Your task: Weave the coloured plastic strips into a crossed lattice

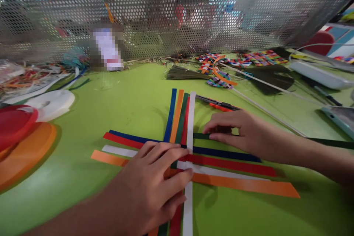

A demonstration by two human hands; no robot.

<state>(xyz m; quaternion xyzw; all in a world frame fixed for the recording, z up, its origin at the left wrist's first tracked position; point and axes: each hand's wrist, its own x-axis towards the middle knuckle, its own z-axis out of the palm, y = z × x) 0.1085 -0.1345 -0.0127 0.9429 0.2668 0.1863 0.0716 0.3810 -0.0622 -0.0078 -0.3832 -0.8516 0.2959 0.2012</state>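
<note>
Coloured flat strips lie crossed on a green table (132, 99): upright blue (170, 112), orange, dark green, red and white (190, 118) strips, woven with crosswise blue, red (238, 166), white and orange (249, 184) strips. My left hand (151, 184) lies flat on the crossing, fingers stretched out and pressing the strips down. My right hand (238, 129) pinches a dark green strip (332, 143) that runs in from the right, its end beside the white upright strip.
Rolls of red (13, 121), orange (24, 151) and white (51, 103) tape sit at the left. Red-handled scissors (221, 105) lie behind the weave. Woven colourful mats (260, 58), dark fibre bundles and thin sticks lie at the back, before a perforated metal screen (166, 14).
</note>
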